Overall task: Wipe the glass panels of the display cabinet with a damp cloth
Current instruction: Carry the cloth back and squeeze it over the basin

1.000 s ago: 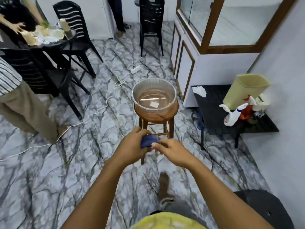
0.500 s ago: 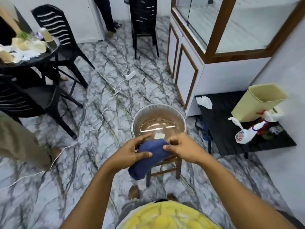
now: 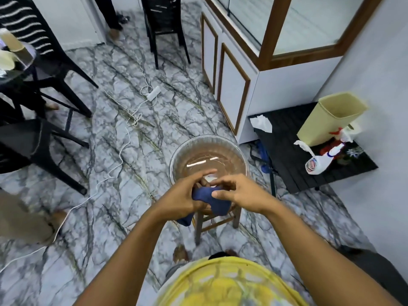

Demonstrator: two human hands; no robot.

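The left hand [image 3: 180, 199] gripped a bunched blue cloth [image 3: 212, 200] over the near rim of a clear bowl [image 3: 208, 160]; the right hand [image 3: 237, 192] pinched the cloth's other end. Their fingers hid its middle. The display cabinet [image 3: 276, 51], upper right, was cut off.

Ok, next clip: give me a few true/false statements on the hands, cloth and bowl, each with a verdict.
1. Both hands hold the blue cloth. True: left hand and right hand both grip it.
2. The bowl sits on the floor. False: it rests on a wooden stool.
3. The cloth is pressed against the cabinet glass. False: it is held at the bowl's near edge, away from the cabinet.
4. The bowl holds water. True: reflections show on its surface.
5. A spray bottle stands upright on the black table. False: it lies on its side.
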